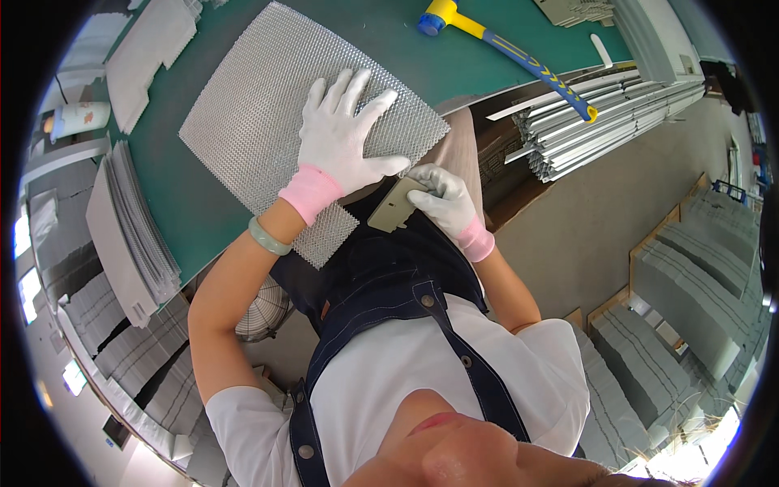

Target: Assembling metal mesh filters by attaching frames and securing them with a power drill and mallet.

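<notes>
A silver honeycomb mesh sheet (pixel 243 105) lies over the green tabletop, its near corner jutting past the table's edge toward my lap. My left hand (pixel 345 134), in a white glove with a pink cuff, rests flat on it with fingers spread. Beside the sheet's near right edge, my right hand (pixel 446 199), gloved alike, is closed on a small grey-beige plate (pixel 393 206) with a notched edge. The plate is held over my lap, close to the mesh; whether they touch I cannot tell.
A yellow and blue mallet (pixel 507 55) lies at the far right of the green table (pixel 369 31). Bundled metal strips (pixel 600 118) stick out beyond it. Stacked grey panels (pixel 122 235) stand at the left, near a white cup (pixel 79 119). More panel stacks (pixel 690 284) fill the right.
</notes>
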The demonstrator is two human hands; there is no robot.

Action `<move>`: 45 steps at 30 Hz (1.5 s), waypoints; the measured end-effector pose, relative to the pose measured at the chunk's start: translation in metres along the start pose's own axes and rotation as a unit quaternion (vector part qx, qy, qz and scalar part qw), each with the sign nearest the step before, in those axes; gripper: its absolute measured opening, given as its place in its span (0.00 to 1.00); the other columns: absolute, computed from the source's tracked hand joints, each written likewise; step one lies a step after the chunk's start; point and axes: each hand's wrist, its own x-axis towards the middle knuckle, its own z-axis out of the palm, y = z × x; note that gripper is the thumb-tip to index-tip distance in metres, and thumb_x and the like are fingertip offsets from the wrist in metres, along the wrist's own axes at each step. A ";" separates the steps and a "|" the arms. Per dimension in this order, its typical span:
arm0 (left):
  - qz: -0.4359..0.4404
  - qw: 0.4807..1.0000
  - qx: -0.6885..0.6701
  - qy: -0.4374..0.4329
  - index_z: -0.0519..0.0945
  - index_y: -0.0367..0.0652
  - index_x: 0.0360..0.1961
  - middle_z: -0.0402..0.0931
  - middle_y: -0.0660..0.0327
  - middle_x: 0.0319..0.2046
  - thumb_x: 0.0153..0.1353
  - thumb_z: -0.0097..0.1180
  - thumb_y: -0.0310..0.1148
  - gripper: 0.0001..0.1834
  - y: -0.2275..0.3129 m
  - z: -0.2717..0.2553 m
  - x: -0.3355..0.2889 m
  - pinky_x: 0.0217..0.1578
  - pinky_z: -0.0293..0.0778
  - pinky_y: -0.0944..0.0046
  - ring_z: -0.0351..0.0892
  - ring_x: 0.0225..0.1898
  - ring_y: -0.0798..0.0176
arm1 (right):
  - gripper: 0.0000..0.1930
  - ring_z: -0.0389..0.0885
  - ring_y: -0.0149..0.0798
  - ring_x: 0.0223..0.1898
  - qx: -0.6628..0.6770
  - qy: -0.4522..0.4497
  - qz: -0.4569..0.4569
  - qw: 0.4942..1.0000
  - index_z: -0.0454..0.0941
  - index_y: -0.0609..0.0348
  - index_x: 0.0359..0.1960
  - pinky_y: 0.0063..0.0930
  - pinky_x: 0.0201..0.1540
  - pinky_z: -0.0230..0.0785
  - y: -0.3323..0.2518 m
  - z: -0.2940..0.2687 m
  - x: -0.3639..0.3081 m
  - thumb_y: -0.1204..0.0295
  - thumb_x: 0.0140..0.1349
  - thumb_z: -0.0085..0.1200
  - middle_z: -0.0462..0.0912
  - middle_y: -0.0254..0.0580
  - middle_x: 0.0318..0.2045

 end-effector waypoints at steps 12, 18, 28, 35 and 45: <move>0.009 1.000 0.004 0.008 0.69 0.52 0.52 0.57 0.49 0.57 0.36 0.59 0.58 0.40 -0.007 0.001 -0.004 0.60 0.45 0.42 0.52 0.60 0.46 | 0.13 0.74 0.23 0.34 0.013 0.093 -0.021 0.995 0.70 0.69 0.42 0.17 0.38 0.67 0.000 0.030 0.000 0.81 0.54 0.51 0.77 0.36 0.33; 0.102 0.978 -0.176 0.039 0.78 0.54 0.39 0.55 0.52 0.59 0.39 0.59 0.49 0.23 -0.026 -0.005 -0.018 0.60 0.43 0.41 0.46 0.62 0.43 | 0.09 0.70 0.19 0.25 0.008 0.146 -0.050 0.988 0.73 0.69 0.36 0.12 0.26 0.63 -0.007 0.040 -0.001 0.80 0.52 0.53 0.75 0.30 0.25; 0.191 0.947 -0.160 -0.204 0.79 0.52 0.12 0.61 0.61 0.58 0.29 0.62 0.41 0.08 -0.026 -0.033 -0.040 0.63 0.40 0.46 0.50 0.63 0.54 | 0.11 0.72 0.21 0.26 0.048 0.143 0.028 0.988 0.73 0.71 0.37 0.14 0.28 0.64 -0.011 0.036 0.001 0.78 0.52 0.53 0.76 0.34 0.26; 0.191 0.942 -0.191 -0.200 0.77 0.51 0.08 0.60 0.61 0.58 0.31 0.62 0.41 0.09 -0.028 -0.034 -0.041 0.63 0.39 0.47 0.48 0.64 0.54 | 0.11 0.71 0.21 0.26 0.057 0.144 0.026 0.988 0.71 0.71 0.38 0.13 0.27 0.63 -0.004 0.035 -0.001 0.77 0.54 0.52 0.76 0.35 0.27; 0.194 0.957 -0.137 -0.169 0.58 0.52 0.59 0.55 0.57 0.60 0.27 0.68 0.44 0.52 -0.029 -0.023 -0.043 0.63 0.43 0.48 0.51 0.63 0.54 | 0.13 0.71 0.21 0.24 0.114 0.269 -0.034 0.956 0.69 0.70 0.41 0.13 0.25 0.63 0.008 0.063 0.000 0.75 0.57 0.50 0.75 0.35 0.27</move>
